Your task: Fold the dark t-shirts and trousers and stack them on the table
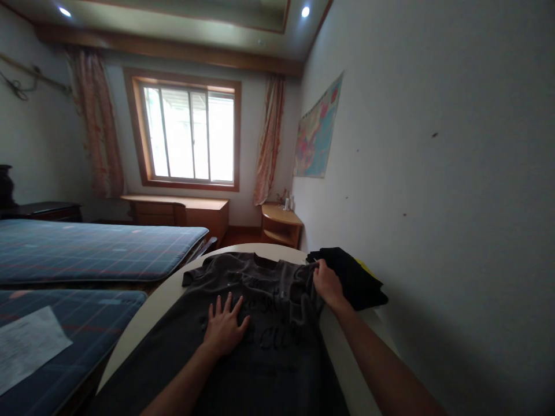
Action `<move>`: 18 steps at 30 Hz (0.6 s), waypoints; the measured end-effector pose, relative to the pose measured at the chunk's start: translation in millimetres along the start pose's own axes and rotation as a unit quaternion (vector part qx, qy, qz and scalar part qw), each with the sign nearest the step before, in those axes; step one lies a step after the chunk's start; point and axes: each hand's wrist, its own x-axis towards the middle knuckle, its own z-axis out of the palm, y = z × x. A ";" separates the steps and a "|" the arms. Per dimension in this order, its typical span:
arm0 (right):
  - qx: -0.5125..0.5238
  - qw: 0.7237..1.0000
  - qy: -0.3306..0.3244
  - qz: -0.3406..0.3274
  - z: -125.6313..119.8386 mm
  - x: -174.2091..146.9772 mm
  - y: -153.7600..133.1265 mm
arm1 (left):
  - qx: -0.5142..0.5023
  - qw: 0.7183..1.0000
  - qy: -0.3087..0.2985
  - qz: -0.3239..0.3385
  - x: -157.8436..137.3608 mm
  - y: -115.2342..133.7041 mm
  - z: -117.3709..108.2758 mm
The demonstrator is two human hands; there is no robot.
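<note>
A dark grey T-shirt (269, 375) with black lettering lies spread over a round cream table (134, 338), its neckline toward the far edge. My left hand (224, 325) rests flat on the shirt's chest, fingers spread. At the shirt's right sleeve, my right hand (326, 282) has its fingers closed on the fabric, which bunches into folds there. Just beyond that hand sits a stack of folded black clothes (353, 283) with a yellow patch at its edge. The shirt's lower end runs out of view at the bottom.
A white wall (455, 260) rises close on the right, with a map (318, 133) on it. Two plaid mattresses (99, 248) lie on the left, a paper sheet (32, 344) on the nearer one. A wooden desk (203, 211) and a corner shelf (281, 218) stand at the back.
</note>
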 end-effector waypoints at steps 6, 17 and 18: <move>-0.073 0.987 0.142 -0.029 -44.4 17.8 -4.8 | 0.004 1.000 0.007 -0.002 -2.0 1.1 -2.4; -0.055 0.974 -0.040 -0.216 43.0 -88.2 -42.5 | 0.006 1.000 0.008 -0.003 -5.2 -0.5 0.8; -0.039 0.973 -0.049 -0.221 52.4 -99.9 -41.9 | 0.007 1.000 0.009 -0.004 -6.8 -0.9 1.3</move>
